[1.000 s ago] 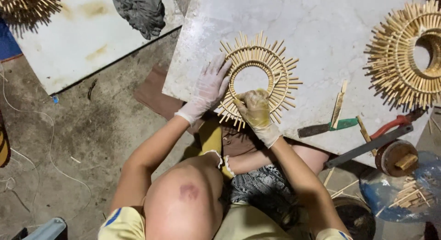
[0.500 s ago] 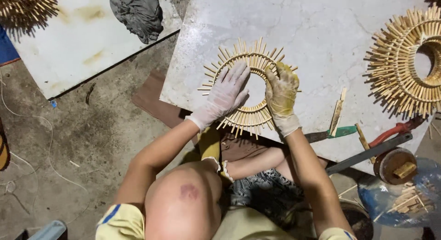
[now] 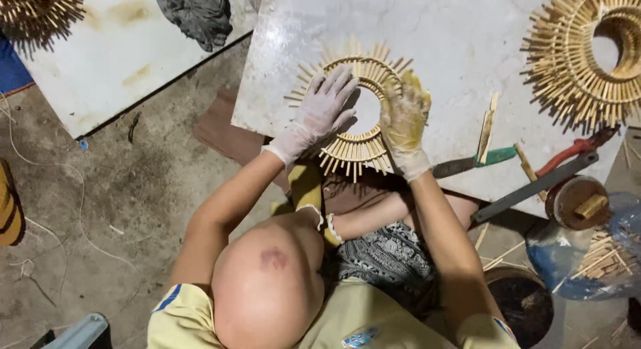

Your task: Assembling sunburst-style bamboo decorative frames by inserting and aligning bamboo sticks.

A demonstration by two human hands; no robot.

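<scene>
A sunburst ring of thin bamboo sticks (image 3: 354, 152) lies near the front edge of a pale marble slab (image 3: 467, 35). My left hand (image 3: 322, 112), in a white glove, rests flat on the ring's left side with its fingers spread. My right hand (image 3: 404, 119), in a yellow-stained glove, is curled over the ring's right side and grips it. Both hands hide much of the ring, and its open middle shows between them.
A thicker stack of sunburst rings (image 3: 581, 62) sits at the slab's far right. A loose stick (image 3: 486, 129), a green-handled knife (image 3: 497, 155), a red-handled tool (image 3: 567, 152) and a dark metal bar (image 3: 534, 185) lie right of my hands. A blue basin of sticks (image 3: 601, 255) stands lower right, and a grey cloth (image 3: 197, 12) lies on a white board (image 3: 100, 49).
My left hand slid from the ring's left edge onto the ring. My right hand moved from its lower part up to its right side.
</scene>
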